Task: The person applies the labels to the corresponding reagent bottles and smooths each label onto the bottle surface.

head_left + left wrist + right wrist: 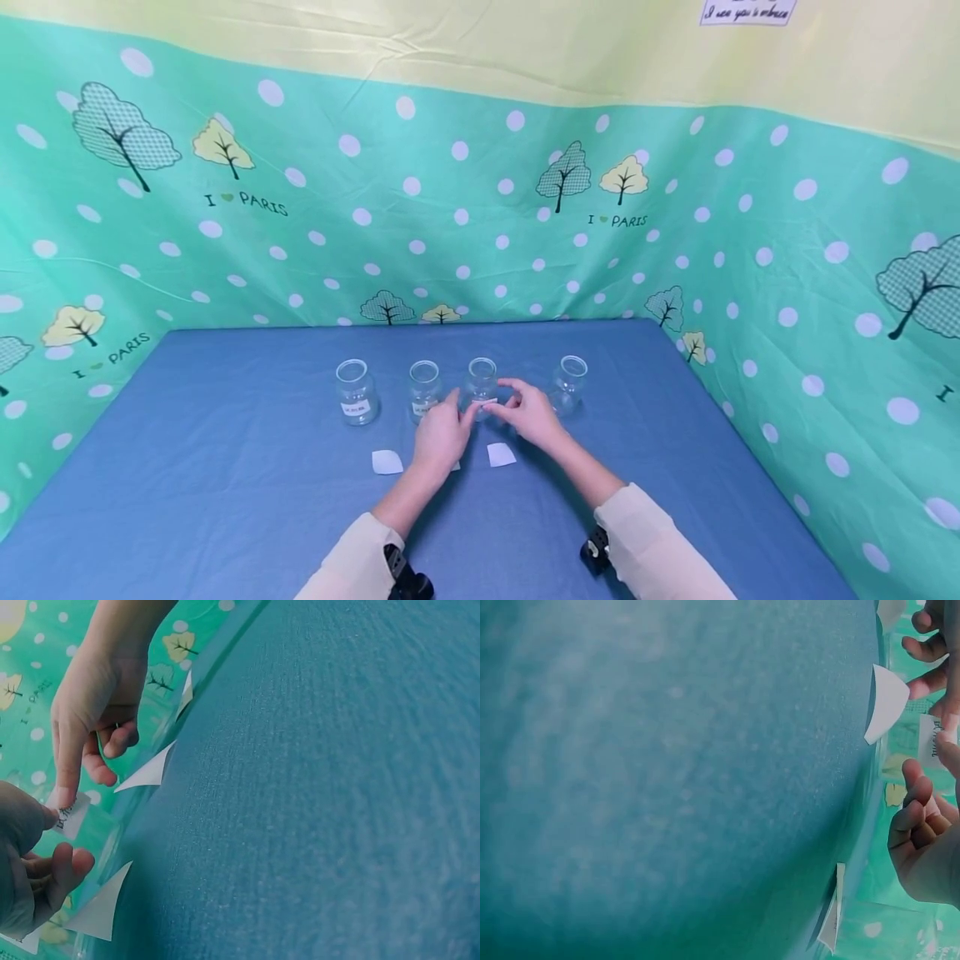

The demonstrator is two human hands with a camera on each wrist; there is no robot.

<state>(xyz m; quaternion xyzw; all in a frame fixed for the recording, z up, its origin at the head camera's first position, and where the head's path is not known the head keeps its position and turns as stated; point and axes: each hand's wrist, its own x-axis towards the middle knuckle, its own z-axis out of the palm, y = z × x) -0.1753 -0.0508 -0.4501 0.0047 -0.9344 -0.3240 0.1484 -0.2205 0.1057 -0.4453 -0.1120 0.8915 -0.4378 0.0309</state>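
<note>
Third from the left in a row of glass jars is a clear jar (482, 373) with a small white label (486, 402) on its front. Dark print shows on that label (73, 819) in the left wrist view. My left hand (441, 433) is at the jar's left, its thumb on the label and its index finger stretched up beside the glass. From the right, my right hand (534, 415) curves its index finger round the jar's side while its thumb presses the label. The two thumb tips nearly meet. Fingers hide part of the label.
Labelled jars stand at left (355, 387) and beside my left hand (425, 379). A fourth jar (572, 379) is at right. White paper pieces lie in front at left (387, 462) and right (501, 454); another is partly behind my left arm. Patterned cloth (465, 192) encloses the blue table (225, 467).
</note>
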